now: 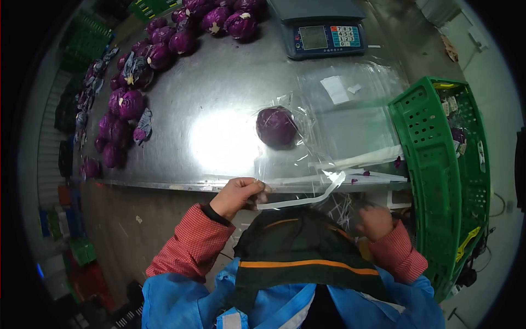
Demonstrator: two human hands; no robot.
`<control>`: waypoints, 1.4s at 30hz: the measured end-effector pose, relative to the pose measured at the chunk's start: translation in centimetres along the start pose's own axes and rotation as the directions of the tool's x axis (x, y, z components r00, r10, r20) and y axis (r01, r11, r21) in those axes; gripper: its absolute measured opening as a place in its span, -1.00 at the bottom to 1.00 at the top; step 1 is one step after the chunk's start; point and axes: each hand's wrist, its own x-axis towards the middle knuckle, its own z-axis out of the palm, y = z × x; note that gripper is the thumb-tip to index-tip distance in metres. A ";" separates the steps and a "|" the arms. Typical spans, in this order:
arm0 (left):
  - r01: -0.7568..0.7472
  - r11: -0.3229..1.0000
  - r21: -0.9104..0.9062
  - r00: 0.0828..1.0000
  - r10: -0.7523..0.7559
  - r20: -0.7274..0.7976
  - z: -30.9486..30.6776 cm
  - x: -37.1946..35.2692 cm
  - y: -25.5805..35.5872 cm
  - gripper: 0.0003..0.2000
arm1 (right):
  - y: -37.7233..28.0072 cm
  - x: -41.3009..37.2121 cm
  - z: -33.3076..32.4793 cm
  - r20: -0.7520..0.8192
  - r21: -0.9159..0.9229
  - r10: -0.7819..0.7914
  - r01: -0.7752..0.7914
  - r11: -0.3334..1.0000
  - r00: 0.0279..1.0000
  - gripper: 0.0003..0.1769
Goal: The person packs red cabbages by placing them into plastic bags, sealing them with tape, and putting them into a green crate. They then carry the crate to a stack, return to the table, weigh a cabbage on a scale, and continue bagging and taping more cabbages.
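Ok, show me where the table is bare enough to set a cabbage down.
Bare table lies between the cabbage row at left, the scale and the bagged cabbage. Crowded: bags run right to the crate; strips clutter the near edge.

the right hand [376, 221] is blurred, and the top edge cuts off the scale [323, 32]

Scale [319, 30] top; green crate [433, 164] right; loose cabbages [131, 104] left.
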 end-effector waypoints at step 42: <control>-0.059 0.969 -0.240 0.998 0.054 -0.025 -2.9 -0.6 0.4 -0.67 | -0.8 7.6 -3.7 -0.675 0.259 0.024 0.206 0.944 0.737 -0.46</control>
